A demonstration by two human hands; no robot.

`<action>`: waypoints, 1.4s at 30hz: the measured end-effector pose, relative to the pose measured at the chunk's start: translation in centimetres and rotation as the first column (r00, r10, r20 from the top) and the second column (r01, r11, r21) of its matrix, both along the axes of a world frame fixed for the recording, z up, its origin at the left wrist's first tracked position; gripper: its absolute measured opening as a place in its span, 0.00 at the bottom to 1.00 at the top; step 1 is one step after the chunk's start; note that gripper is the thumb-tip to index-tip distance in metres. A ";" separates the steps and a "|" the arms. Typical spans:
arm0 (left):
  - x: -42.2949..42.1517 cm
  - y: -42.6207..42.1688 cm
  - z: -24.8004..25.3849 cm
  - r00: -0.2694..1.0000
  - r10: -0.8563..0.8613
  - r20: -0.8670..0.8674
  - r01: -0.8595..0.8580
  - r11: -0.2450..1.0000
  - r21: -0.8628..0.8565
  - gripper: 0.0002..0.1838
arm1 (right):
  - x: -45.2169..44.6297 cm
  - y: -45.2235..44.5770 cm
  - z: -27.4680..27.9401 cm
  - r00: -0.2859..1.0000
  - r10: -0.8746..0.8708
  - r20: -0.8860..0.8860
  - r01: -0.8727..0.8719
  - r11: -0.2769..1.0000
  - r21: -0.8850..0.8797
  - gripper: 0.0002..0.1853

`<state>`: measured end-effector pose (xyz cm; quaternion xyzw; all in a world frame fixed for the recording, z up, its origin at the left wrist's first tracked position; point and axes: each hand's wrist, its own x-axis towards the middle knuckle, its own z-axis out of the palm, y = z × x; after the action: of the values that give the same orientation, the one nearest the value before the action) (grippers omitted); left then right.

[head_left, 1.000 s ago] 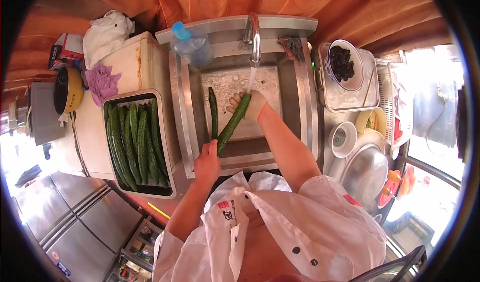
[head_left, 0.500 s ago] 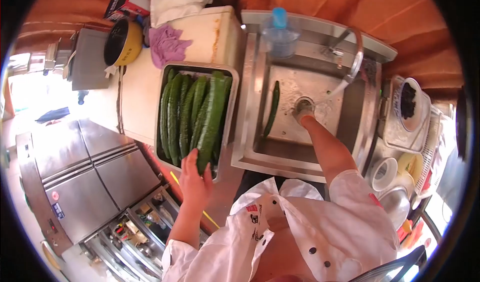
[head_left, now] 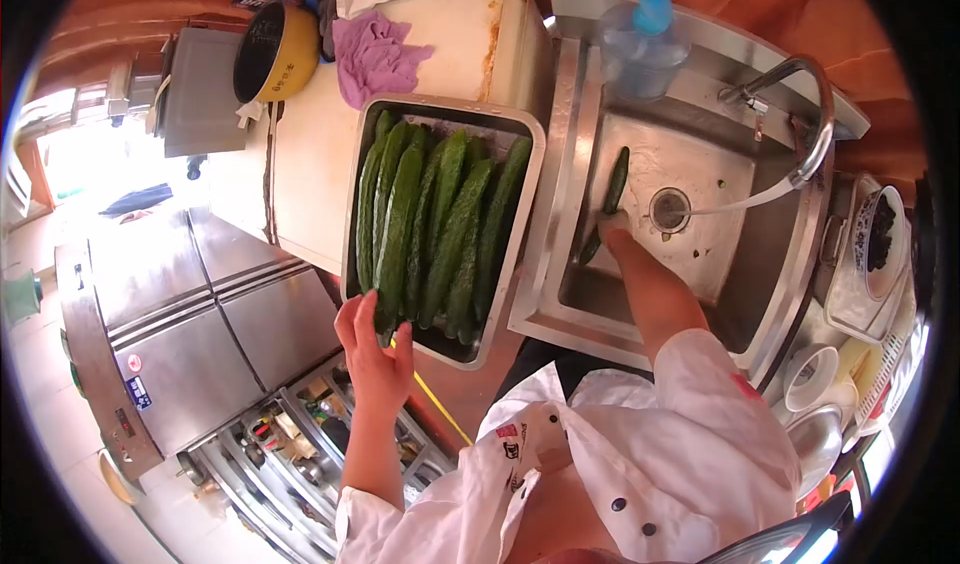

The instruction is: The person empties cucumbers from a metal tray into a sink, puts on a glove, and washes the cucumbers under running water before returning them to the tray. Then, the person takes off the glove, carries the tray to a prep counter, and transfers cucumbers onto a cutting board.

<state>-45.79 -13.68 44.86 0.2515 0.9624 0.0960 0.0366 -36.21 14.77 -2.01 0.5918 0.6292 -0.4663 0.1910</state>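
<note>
Left hand [head_left: 383, 362], fingers apart, at near end of rectangular metal tray [head_left: 460, 103] holding long green ridged cucumbers [head_left: 404, 204], likely firm, slick, best gripped mid-length; right of tray, right hand [head_left: 613, 228], closure unclear, on slim dark-green cucumber [head_left: 617, 179] in steel sink [head_left: 700, 154].

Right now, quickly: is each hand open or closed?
Left hand: curled at the near end of a tray cucumber; grip unclear.
Right hand: on the sink cucumber; grip unclear.
</note>
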 end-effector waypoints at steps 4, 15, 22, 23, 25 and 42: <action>-1.4 -1.3 -1.9 1.000 0.022 0.019 -0.024 0.995 0.101 0.32 | 4.7 2.5 -5.1 0.924 -0.293 -0.248 0.247 0.948 -0.201 0.23; -7.5 -5.6 -4.2 0.771 0.178 0.611 -0.576 0.605 0.550 0.25 | 10.7 13.9 12.6 0.633 -0.765 -0.119 0.566 0.562 -0.604 0.18; -5.6 0.3 1.6 0.998 -0.008 -0.055 -0.003 0.982 -0.191 0.23 | 11.3 15.2 19.7 0.737 -0.473 -0.483 0.184 0.828 -0.530 0.25; -5.1 2.4 1.9 0.999 -0.031 -0.038 0.024 0.984 -0.176 0.23 | 11.5 15.6 19.2 0.787 -0.308 -0.535 0.082 0.911 -0.404 0.26; -3.9 7.5 1.4 0.959 -0.283 0.013 0.282 0.958 0.047 0.24 | 11.2 16.4 23.8 0.891 0.025 -0.453 -0.119 0.977 -0.179 0.29; 5.8 39.0 -18.1 0.632 -0.597 0.494 0.657 0.751 0.067 0.25 | 10.9 17.4 22.9 0.771 -0.512 -0.378 0.527 0.847 -0.071 0.36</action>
<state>-39.95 25.31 26.80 0.5351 0.7767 0.0795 0.3227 -25.30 32.17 20.84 0.6430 0.4751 -0.5948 -0.0833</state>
